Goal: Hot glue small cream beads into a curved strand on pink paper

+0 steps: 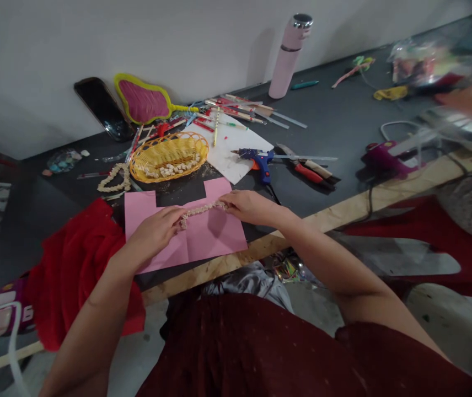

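Over the sheet of pink paper (215,234), a beige, lumpy strand (200,209) runs between my two hands. My left hand (159,229) has its fingers closed around the strand's left end, where a short piece hangs down. At the other end, my right hand (250,207) pinches the strand between thumb and fingers. The paper has a notch cut into its far edge and a crease down the middle. Just beyond it sits a yellow woven basket (137,162) with similar beige pieces inside. Left of the basket lies a triangular beige beaded shape (114,179).
A blue glue gun (264,162) and red-handled pliers (312,171) lie to the right, near white paper (231,165). Red cloth (74,270) drapes over the left front edge. Behind stand a phone (103,107) and a pink flask (288,63). A purple tool (393,157) lies far right.
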The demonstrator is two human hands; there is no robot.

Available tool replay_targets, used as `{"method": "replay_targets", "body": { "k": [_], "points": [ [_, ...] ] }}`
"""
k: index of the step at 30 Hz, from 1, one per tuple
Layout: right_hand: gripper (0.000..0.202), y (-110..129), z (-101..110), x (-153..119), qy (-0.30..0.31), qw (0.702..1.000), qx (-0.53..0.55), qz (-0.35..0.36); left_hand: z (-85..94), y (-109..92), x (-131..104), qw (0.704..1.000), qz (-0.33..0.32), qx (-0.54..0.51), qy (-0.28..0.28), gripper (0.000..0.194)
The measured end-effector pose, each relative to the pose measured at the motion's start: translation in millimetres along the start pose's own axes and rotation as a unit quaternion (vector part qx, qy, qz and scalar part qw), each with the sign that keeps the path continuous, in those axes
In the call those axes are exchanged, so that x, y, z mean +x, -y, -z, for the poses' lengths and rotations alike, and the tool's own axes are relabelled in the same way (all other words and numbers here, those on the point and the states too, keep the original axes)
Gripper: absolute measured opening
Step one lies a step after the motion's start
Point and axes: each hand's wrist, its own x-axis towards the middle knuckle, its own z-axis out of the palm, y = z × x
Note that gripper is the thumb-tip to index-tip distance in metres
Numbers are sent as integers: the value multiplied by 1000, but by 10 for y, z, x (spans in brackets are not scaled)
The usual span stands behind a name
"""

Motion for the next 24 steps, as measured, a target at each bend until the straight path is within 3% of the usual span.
{"method": "replay_targets", "body": {
  "k": [5,8,10,12,15,18,22,24],
  "points": [
    [40,-108,-26,-46,-27,999,32,-19,-10,-6,-15,997,-40,38,-58,40],
    [43,-149,-47,-133,-109,982,150,-24,-83,-114,-2,992,-54,34,-106,35],
    [44,-97,-71,-195,-175,943,281,-28,-144,-243,19,990,-58,11,-128,32],
    [46,18,-100,-238,-209,873,439,-36,-207,-409,56,987,-52,-22,-148,29],
    [48,245,-122,-257,-209,743,633,-64,-282,-681,141,980,-53,-70,-180,31],
    [48,466,-115,-246,-198,660,721,-76,-312,-916,235,973,-68,-77,-207,31],
    [46,683,-161,-246,-185,629,754,-56,-294,-1085,282,974,-68,-49,-213,20],
    [44,689,-195,-268,-184,664,723,-40,-269,-1110,261,971,-64,-39,-226,17]
  ]
}}
